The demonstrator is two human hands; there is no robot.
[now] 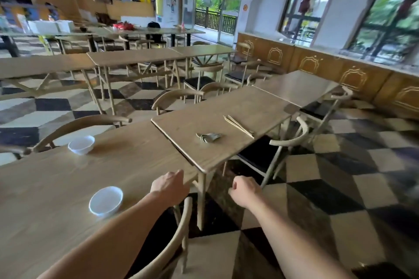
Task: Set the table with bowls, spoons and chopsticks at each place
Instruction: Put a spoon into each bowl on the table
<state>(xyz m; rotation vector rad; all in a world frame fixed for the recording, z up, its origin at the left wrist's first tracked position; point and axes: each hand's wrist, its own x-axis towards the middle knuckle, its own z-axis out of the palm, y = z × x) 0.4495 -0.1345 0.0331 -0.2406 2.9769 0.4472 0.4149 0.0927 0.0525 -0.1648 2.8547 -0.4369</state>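
Two white bowls stand on the near wooden table (56, 188): one bowl (105, 200) by its front edge, the other bowl (81, 144) at the far side. On the adjoining table (249, 102) lie a small heap of metal spoons (208, 137) and a bundle of wooden chopsticks (238, 126). My left hand (169, 184) rests at the near table's right edge, fingers curled, holding nothing. Over the floor, past that table's corner, my right hand (243, 189) is a loose fist with nothing in it.
A wooden chair back (179, 231) stands just under my left forearm. More chairs (292, 140) line both sides of the tables. Further tables fill the room behind. A checkered floor (340, 199) opens to the right, with a panelled wall and windows beyond.
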